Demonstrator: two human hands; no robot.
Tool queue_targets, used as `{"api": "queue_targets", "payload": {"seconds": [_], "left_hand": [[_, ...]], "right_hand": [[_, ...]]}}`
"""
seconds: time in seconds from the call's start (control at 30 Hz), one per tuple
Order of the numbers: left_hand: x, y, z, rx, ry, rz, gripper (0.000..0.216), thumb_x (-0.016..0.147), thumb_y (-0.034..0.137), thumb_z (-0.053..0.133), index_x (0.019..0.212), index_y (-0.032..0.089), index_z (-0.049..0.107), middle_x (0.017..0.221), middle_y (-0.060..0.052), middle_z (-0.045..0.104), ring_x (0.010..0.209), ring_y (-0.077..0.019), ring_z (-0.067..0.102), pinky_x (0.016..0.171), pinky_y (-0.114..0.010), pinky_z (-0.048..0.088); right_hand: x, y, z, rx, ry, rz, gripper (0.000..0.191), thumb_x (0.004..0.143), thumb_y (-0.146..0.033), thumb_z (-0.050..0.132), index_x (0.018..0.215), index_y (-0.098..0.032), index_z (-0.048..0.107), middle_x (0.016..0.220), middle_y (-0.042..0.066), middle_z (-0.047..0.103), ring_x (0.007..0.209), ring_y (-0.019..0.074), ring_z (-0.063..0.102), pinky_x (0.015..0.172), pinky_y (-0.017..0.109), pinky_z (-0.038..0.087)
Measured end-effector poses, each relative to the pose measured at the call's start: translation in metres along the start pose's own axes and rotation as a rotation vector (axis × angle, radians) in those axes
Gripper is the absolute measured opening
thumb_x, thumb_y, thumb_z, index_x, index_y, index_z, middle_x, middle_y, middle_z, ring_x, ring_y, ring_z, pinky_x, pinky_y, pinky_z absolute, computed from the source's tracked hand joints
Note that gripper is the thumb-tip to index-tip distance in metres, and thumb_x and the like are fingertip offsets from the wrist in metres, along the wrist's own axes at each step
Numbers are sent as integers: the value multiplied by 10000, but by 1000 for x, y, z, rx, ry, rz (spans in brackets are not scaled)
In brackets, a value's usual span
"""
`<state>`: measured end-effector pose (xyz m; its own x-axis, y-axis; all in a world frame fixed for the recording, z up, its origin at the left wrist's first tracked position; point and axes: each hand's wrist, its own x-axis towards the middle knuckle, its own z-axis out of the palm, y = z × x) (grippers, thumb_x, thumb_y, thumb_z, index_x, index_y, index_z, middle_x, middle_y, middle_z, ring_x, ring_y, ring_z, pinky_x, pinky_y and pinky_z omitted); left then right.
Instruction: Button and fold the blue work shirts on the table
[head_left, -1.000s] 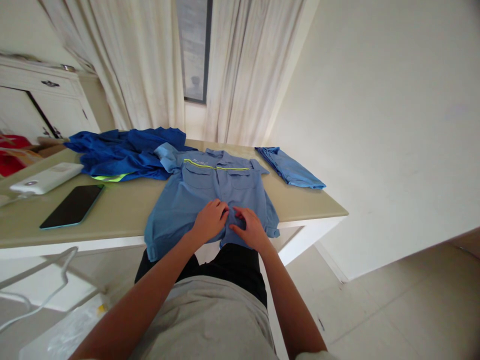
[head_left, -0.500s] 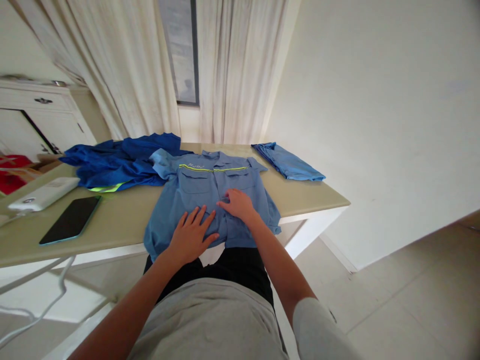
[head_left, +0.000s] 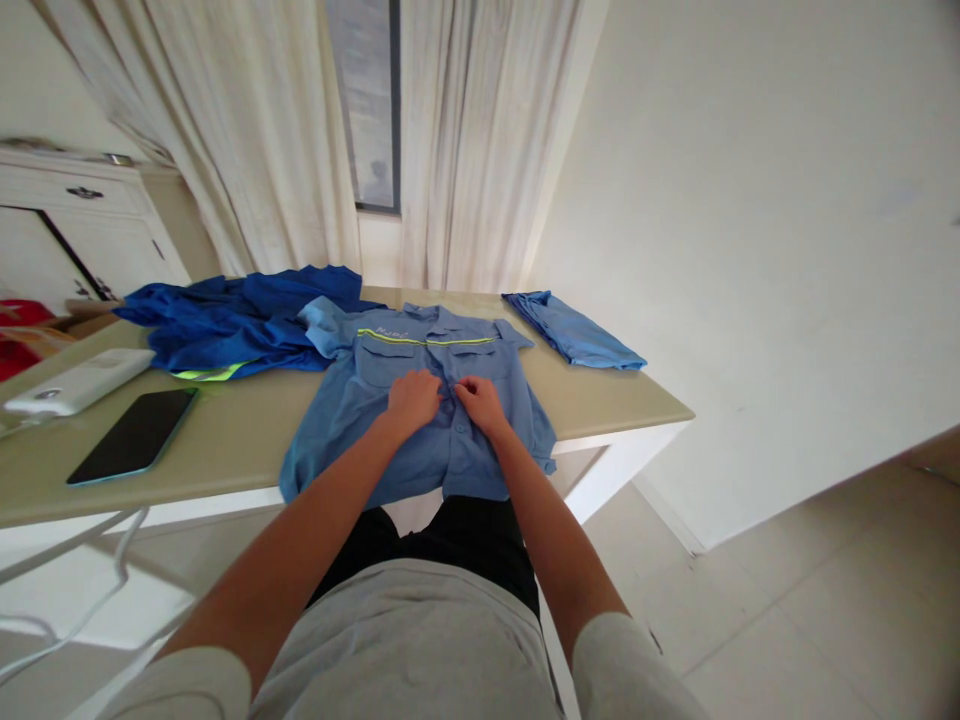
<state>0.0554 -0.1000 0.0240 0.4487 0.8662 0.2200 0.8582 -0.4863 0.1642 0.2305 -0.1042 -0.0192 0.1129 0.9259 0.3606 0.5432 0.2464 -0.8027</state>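
A light blue work shirt (head_left: 375,430) with a yellow-green chest stripe lies face up on the beige table (head_left: 247,430), its hem hanging over the near edge. My left hand (head_left: 412,397) and my right hand (head_left: 480,400) sit side by side on the shirt's front placket, just below the chest pockets. Both hands have their fingers curled and pinched on the placket fabric. What exactly is between the fingertips is too small to make out.
A heap of dark blue clothing (head_left: 232,320) lies at the back left, touching the shirt's sleeve. A folded light blue garment (head_left: 574,332) rests at the back right corner. A black phone (head_left: 135,435) and a white power bank (head_left: 75,380) lie at the left. Curtains hang behind.
My left hand was flat on the lower shirt half a second ago; it has moved up and closed beside my right hand at the placket, higher than a second ago.
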Motion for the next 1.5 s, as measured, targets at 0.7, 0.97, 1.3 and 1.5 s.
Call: {"api": "queue_targets", "payload": {"seconds": [0.7,0.97,1.3,1.5], "left_hand": [[7,0,40,-513,100,-101,151,929,206,639,1055,226,719,1096,-86,769,1066,-284,692,991,-428,460],[0,6,35,-375,165,-67,120,972,245,586,1027,219,690,1100,-117,748,1098,-298,673,962,-398,486],[2,5,37,-373,203,14,180,971,165,527,1006,196,700,1032,-96,758,1019,-254,704,924,-348,520],[3,4,37,-438,176,-27,224,962,135,530,1102,184,698,1097,-105,779,1050,-258,725,934,-356,527]], "right_hand": [[-3,0,1,-150,67,-35,110,836,-293,676,825,-201,734,705,5,692,654,164,602,686,282,479],[-6,-6,2,-287,90,-31,73,840,-246,697,857,-187,737,738,18,692,682,173,606,723,298,484],[-7,-4,2,-299,25,-108,150,899,-221,650,911,-182,794,836,53,774,752,179,683,766,289,515],[-9,-7,1,-321,76,-183,155,922,-254,647,901,-185,784,851,51,769,721,170,658,754,286,501]]}}
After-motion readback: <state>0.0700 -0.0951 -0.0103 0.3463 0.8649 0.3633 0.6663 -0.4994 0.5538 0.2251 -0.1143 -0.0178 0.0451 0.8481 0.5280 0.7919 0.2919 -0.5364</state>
